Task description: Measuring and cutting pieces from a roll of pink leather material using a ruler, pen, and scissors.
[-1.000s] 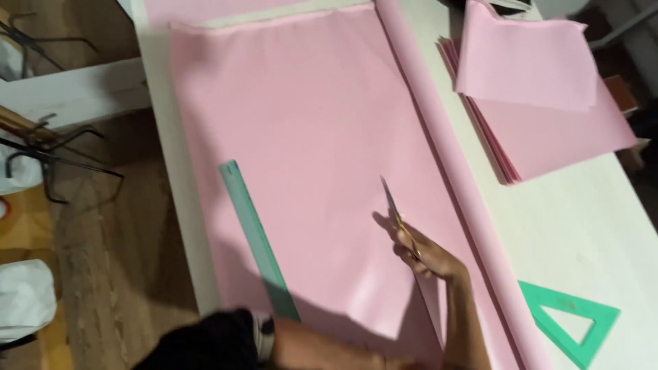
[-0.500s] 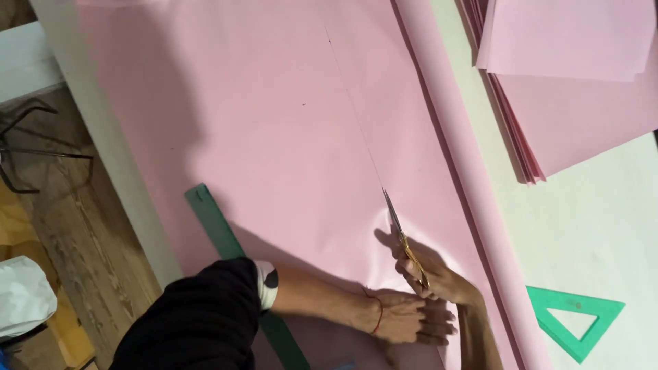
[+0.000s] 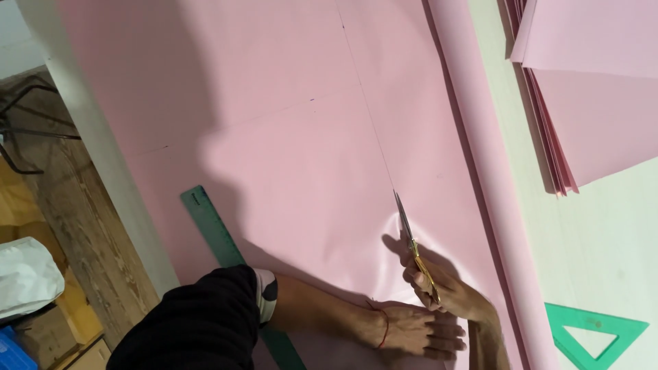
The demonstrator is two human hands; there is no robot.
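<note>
Pale surface [image 3: 603, 240] carries pink sheet [image 3: 274, 123] spread flat. Nearest: left hand [image 3: 411, 329] open, palm pressing sheet beside cut. Right hand [image 3: 445, 291] closed around scissors [image 3: 411, 243] handles. Green ruler [image 3: 219, 233] lies under left forearm. Cut judged short: only near edge parted, drawn line [image 3: 363, 103] ahead uncut. Scissors long axis follows line, tips pointing away toward far edge. Roll [image 3: 473, 123] lies beside, cut pieces [image 3: 589, 103] stacked beyond.

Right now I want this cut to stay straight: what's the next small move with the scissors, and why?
Probably close the scissors and slide them forward along the faint line. The tips sit on that line, much of the pink sheet ahead is uncut, and the left hand presses the sheet flat beside the right hand.
</note>
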